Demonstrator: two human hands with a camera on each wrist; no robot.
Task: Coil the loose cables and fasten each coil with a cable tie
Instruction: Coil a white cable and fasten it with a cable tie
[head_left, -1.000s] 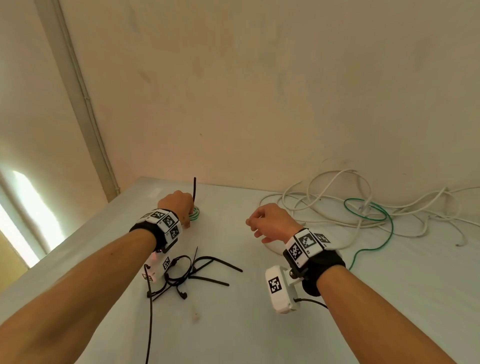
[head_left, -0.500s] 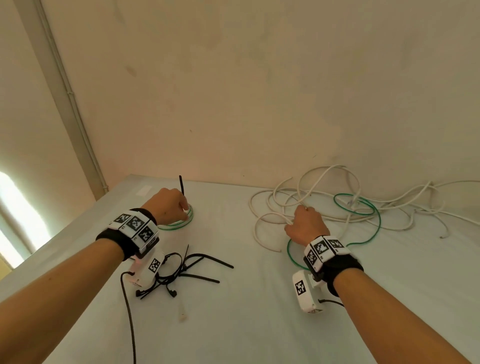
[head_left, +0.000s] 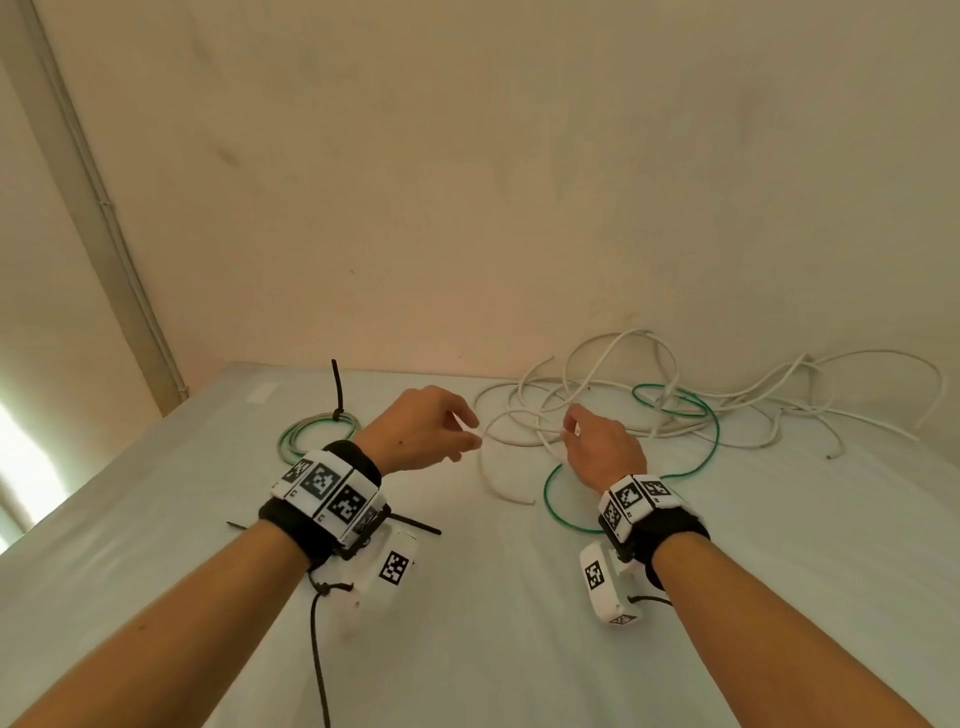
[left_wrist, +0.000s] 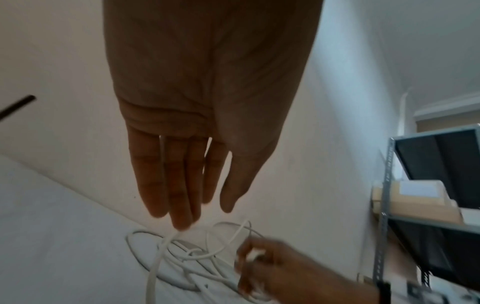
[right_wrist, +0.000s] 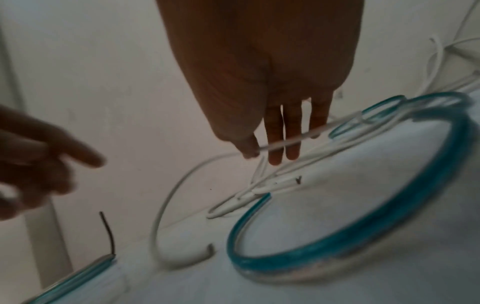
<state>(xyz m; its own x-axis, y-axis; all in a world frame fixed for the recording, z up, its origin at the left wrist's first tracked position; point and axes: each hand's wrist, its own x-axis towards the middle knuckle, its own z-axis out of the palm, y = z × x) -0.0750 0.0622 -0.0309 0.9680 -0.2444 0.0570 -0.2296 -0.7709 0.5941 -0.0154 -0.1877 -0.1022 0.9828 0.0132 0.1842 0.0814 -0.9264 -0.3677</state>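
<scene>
A tangle of loose white cable (head_left: 621, 364) lies at the back right of the white table (head_left: 519, 649), with a loose green cable (head_left: 714, 441) threaded through it. My right hand (head_left: 569, 428) pinches one white strand between thumb and fingers, seen close in the right wrist view (right_wrist: 259, 151). My left hand (head_left: 467, 434) hovers just left of it with fingers straight, holding nothing, its fingertips (left_wrist: 182, 222) right above the white cable (left_wrist: 155, 265). A coiled green cable (head_left: 291, 436) lies at the back left, bound by a black cable tie (head_left: 336, 387) whose tail sticks up.
Spare black cable ties (head_left: 418, 526) lie on the table under my left wrist. A wall runs close behind the table. A metal shelf (left_wrist: 384, 205) with boxes stands off to the right. A black cord (head_left: 317, 660) hangs from the left wrist camera.
My left hand let go of the tied green coil and moved right toward the white cable. My right hand reached into the tangle and now pinches a white strand, lifted slightly.
</scene>
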